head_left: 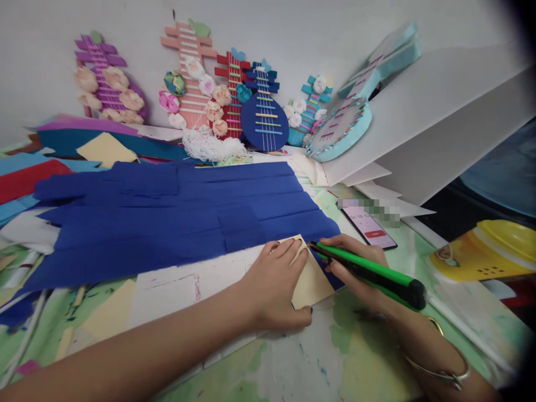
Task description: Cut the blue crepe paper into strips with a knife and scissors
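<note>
My left hand [278, 285] lies with its fingers stretched over a cream piece of card [315, 282], pressing it down onto a white board [167, 290]. In my right hand [355, 268] is a green and black utility knife [372, 271], its tip at the upper right edge of the card. The blade itself is too small to make out. A strip of dark blue paper shows beside the card, under the knife tip. Layers of blue crepe paper [196, 206] spread out behind my hands, with a small square piece [240, 229] on top.
A phone [368, 226] lies to the right, near a yellow lidded container [481, 254]. Decorated lute-shaped crafts [264, 120] lean on the wall behind a bundle of white string [213, 145]. Folded white boards [419, 128] stand at right. Coloured paper [31, 178] piles up at left.
</note>
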`<state>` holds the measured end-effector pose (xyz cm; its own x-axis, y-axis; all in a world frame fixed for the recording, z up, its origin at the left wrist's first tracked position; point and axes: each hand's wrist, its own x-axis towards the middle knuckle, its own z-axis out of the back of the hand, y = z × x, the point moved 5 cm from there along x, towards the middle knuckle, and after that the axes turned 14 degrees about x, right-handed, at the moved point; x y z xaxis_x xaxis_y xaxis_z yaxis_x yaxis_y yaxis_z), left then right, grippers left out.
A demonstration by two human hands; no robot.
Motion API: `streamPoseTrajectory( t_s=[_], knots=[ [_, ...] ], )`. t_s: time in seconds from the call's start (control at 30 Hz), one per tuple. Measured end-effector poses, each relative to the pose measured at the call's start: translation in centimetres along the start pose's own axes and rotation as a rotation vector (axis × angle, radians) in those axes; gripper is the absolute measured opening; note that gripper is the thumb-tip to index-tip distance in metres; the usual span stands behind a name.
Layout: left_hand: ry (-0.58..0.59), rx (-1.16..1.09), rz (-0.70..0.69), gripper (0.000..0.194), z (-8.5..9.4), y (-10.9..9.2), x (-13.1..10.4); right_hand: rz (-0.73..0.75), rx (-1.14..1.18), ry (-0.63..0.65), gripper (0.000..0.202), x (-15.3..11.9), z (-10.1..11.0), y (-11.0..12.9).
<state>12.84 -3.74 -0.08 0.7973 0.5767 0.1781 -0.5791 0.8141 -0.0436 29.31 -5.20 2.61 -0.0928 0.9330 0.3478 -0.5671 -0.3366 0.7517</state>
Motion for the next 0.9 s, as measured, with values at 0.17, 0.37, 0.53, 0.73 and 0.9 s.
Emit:
streamPoseTrajectory(
  t_s=[0.17, 0.37, 0.53, 0.73, 0.9],
  knots=[
    [-0.007, 0.011, 0.0, 0.083, 0.1, 0.0, 0.0, 0.044, -0.004, 0.016, 0.026, 0.0, 0.0, 0.6],
    [-0.002, 0.018, -0.001, 0.082, 0.2, 0.0, 0.0, 0.072, -0.027, 0.029, 0.025, -0.2, 0.0, 1.6],
    [0.005, 0.019, 0.002, 0.084, 0.0, 0.0, -0.1, 0.044, -0.015, 0.029, 0.025, -0.3, 0.0, 1.4],
    [0.003, 0.015, -0.006, 0.081, -0.1, 0.0, -0.1, 0.015, 0.002, 0.01, 0.025, -0.2, 0.0, 0.9],
    [0.001, 0.015, -0.002, 0.082, 0.0, -0.1, -0.1, 0.025, -0.004, 0.003, 0.025, -0.2, 0.0, 1.1]
  ],
)
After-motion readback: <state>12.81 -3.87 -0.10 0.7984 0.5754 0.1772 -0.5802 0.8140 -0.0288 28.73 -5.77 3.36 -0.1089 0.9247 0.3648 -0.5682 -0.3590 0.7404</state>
